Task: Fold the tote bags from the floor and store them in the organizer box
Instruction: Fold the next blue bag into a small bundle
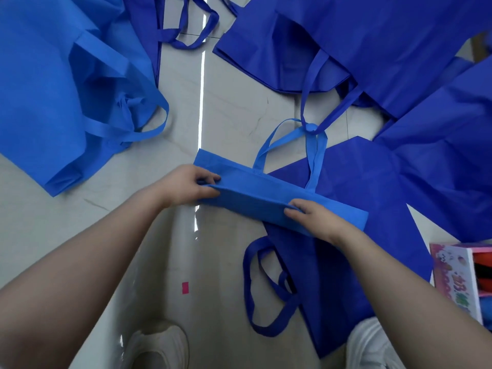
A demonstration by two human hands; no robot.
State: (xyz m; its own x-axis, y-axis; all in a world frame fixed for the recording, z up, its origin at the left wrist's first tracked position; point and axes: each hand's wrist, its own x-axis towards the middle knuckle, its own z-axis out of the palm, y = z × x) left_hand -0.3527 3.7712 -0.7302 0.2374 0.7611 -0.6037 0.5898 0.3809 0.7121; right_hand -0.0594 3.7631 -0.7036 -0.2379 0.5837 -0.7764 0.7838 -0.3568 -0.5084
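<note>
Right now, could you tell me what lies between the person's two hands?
In the head view, only the folded light blue fabric tote bag spans between left hand and right hand.

The pale glossy tiled floor [229,107] carries several flat fabric tote bags: a light blue tote bag [53,89] at the left, dark blue tote bags [372,43] spread across the top right, and another dark blue tote bag [346,275] at the lower right. A small pink rectangular marker [185,288] lies on a tile near two white shoes [157,347]. A colourful printed organizer box [452,278] stands at the right edge.
</note>
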